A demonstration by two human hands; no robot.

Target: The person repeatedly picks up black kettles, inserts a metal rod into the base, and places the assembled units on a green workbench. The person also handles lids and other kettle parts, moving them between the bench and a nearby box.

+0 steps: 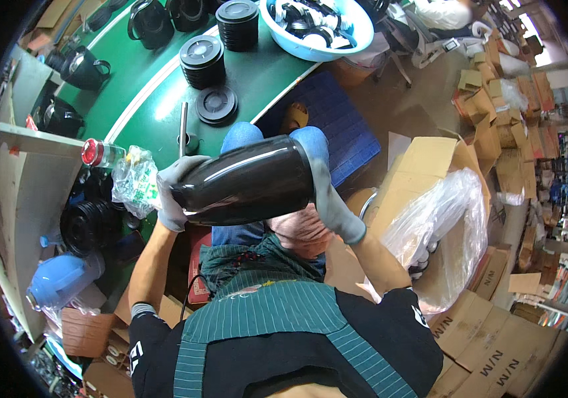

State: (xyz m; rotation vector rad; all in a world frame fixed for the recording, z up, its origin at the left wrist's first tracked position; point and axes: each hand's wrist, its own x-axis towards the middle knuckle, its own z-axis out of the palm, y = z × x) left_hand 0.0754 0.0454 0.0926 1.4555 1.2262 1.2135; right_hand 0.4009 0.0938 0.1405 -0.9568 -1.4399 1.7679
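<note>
A large glossy black jug body point(247, 182) lies sideways above my lap, its wider end to the right. My left hand point(174, 191), in a grey glove, is closed round the narrower left end. At the wide end my right hand point(334, 207), also gloved in grey, presses against the rim, its fingers partly hidden behind it. Near my left hand are a crumpled clear plastic bag point(135, 180) with green print and a clear bottle with a red cap point(94, 153). An upright metal rod point(183, 126) stands just beyond that hand.
On the green table point(141, 93) stand stacks of black round lids point(202, 60), several black jugs point(148, 25) and a light blue basin point(317, 50) of small parts. At right is an open cardboard box point(411, 174) lined with plastic. A blue pallet point(343, 126) lies beyond my knees.
</note>
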